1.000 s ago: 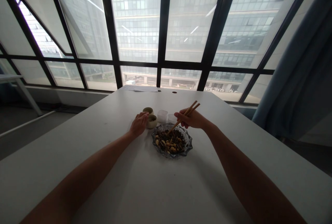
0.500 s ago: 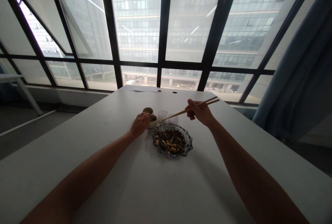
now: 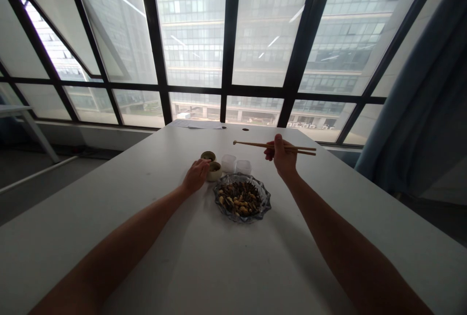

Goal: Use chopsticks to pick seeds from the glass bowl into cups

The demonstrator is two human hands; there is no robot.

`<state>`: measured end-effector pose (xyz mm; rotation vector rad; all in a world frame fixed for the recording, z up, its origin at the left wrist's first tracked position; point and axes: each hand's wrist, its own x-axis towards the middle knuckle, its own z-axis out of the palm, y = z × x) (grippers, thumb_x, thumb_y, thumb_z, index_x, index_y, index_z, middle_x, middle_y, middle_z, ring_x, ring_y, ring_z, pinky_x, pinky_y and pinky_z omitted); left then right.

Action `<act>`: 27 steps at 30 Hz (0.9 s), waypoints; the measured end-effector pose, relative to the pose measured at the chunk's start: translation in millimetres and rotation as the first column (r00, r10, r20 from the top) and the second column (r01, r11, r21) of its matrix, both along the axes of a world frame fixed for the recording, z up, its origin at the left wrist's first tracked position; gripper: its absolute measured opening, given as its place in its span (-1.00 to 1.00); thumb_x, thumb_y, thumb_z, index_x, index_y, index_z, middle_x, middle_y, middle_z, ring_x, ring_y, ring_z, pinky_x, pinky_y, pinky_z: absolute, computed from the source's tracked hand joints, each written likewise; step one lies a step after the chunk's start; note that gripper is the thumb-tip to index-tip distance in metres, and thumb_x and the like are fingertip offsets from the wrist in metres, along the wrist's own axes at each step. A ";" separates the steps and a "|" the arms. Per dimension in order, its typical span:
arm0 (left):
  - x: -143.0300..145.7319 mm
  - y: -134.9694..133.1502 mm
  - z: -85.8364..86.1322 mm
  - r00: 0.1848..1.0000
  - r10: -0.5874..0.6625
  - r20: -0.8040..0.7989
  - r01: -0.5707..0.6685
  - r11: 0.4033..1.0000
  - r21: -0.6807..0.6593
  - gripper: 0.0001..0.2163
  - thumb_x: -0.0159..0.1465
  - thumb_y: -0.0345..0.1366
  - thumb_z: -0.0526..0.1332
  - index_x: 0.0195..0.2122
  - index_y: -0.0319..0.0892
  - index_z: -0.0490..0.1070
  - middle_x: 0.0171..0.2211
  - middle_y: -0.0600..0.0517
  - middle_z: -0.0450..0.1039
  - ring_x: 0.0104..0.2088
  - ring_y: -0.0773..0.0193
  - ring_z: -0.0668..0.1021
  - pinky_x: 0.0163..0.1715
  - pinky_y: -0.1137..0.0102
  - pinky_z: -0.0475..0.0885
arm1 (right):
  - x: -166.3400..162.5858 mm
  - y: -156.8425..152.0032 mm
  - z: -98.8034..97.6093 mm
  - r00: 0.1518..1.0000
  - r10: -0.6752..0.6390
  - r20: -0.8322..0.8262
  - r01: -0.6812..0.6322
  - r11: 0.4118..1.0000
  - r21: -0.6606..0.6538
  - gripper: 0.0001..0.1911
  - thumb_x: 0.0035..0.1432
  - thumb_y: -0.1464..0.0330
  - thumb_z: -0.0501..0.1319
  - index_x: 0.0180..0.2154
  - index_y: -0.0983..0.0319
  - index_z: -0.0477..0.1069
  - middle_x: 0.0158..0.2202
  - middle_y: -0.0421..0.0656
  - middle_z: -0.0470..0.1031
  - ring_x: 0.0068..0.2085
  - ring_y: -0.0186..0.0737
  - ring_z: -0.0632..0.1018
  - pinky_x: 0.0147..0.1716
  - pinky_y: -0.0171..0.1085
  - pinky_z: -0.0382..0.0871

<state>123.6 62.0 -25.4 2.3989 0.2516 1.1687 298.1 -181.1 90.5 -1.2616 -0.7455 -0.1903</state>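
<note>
My right hand [image 3: 284, 156] is closed around a pair of wooden chopsticks [image 3: 255, 145], held nearly level above the table. Pinched at their tips is a small pale piece [image 3: 234, 143], too small to name. My left hand [image 3: 197, 175] rests with its fingers against the left side of a small cup [image 3: 214, 173] with dark bits inside. Just behind it stands a second small greenish cup [image 3: 208, 155]. Two clear plastic cups, one on the left [image 3: 228, 163] and one on the right [image 3: 243, 167], are beside them. Nearer me, a scalloped glass bowl [image 3: 265, 201] holds peanuts and dark seeds.
All of this stands on a long white table [image 3: 153, 237]. Papers [image 3: 199, 124] lie at its far edge, near two dark round holes. Large windows rise behind it, and a blue curtain [image 3: 412, 111] hangs on the right.
My right hand has lifted the chopsticks; their tips moved from the left clear cup up and away, now with a small pale piece between them. My left hand has stayed put.
</note>
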 end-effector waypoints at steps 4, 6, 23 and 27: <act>-0.2 -0.3 0.0 1.000 -0.008 -0.010 0.009 1.000 0.020 -0.66 0.46 -0.17 -0.03 0.02 -0.14 0.49 -0.01 -0.13 0.54 0.05 0.04 0.54 0.11 0.04 0.44 | -1.2 4.0 -3.8 0.999 -0.028 -0.034 0.030 0.998 0.062 -0.37 0.13 -0.22 0.19 -0.48 0.25 0.44 -0.68 -0.17 0.45 -0.72 -0.35 0.41 -0.76 -0.37 0.22; 0.1 -0.3 -0.1 1.000 -0.008 -0.016 0.009 1.000 0.027 -0.66 0.46 -0.18 -0.03 0.02 -0.15 0.48 -0.01 -0.14 0.54 0.04 0.05 0.54 0.11 0.04 0.44 | -0.7 5.8 -6.3 0.998 -0.030 -0.051 0.034 0.996 0.080 -0.36 0.12 -0.22 0.19 -0.49 0.25 0.44 -0.69 -0.18 0.44 -0.73 -0.37 0.41 -0.76 -0.38 0.21; -0.5 -1.7 0.9 0.998 -0.018 -0.056 0.020 0.999 0.042 -0.64 0.46 -0.19 -0.05 0.09 -0.18 0.43 0.08 -0.17 0.49 0.13 0.05 0.49 0.21 0.06 0.38 | -1.4 -7.7 10.6 0.973 0.226 -0.054 -0.232 0.945 -0.232 -0.28 -0.02 -0.30 0.23 -0.55 0.26 0.45 -0.72 -0.16 0.43 -0.75 -0.38 0.38 -0.78 -0.38 0.20; 1.1 0.7 -0.8 0.999 -0.017 -0.051 0.019 0.999 0.034 -0.64 0.45 -0.20 -0.04 0.10 -0.15 0.43 0.12 -0.16 0.48 0.15 0.05 0.49 0.22 0.06 0.37 | -5.7 -14.7 17.3 0.941 0.334 -0.055 -0.331 0.872 -0.361 -0.26 -0.07 -0.33 0.23 -0.59 0.26 0.44 -0.75 -0.17 0.39 -0.78 -0.38 0.34 -0.82 -0.38 0.14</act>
